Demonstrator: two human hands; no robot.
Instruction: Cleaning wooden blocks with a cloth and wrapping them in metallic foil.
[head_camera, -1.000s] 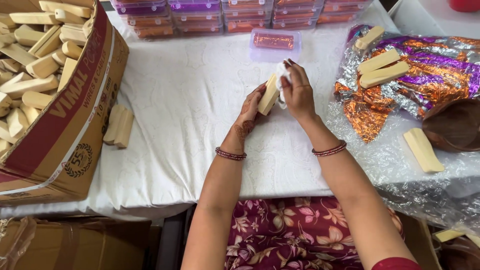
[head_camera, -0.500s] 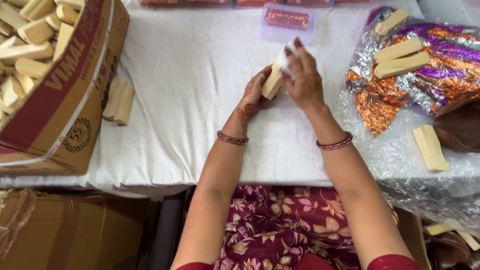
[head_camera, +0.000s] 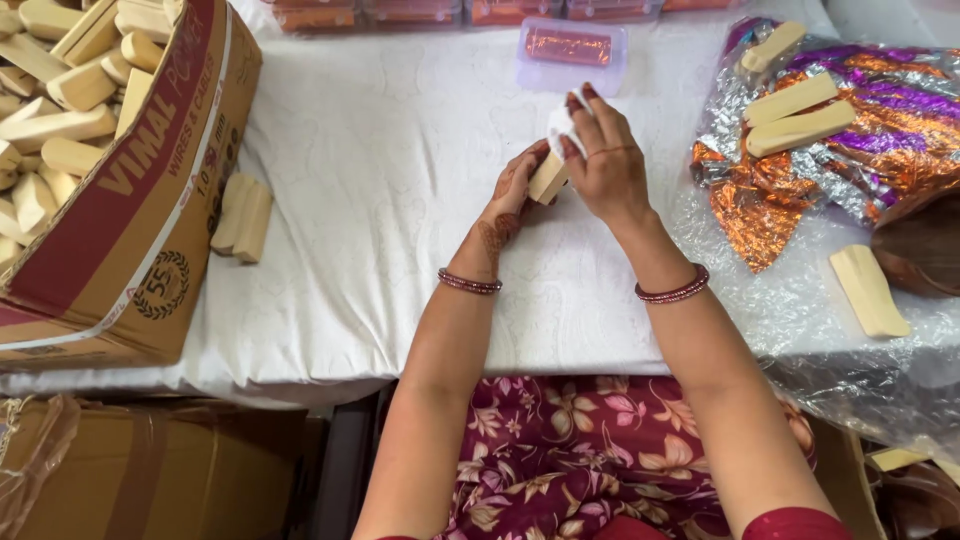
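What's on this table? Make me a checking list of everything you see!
Surface: table under a white cloth.
Job's things: cream bar with a white wrap piece at its top.
Clutter: cardboard box full of cream bars; two loose bars beside it; shiny foil sheets with more bars; lidded plastic tub.
Grippers: left hand holds the bar; right hand pinches the wrap.
Cables: nothing seen.
Surroundings: row of filled tubs along the far edge; another box below the table.
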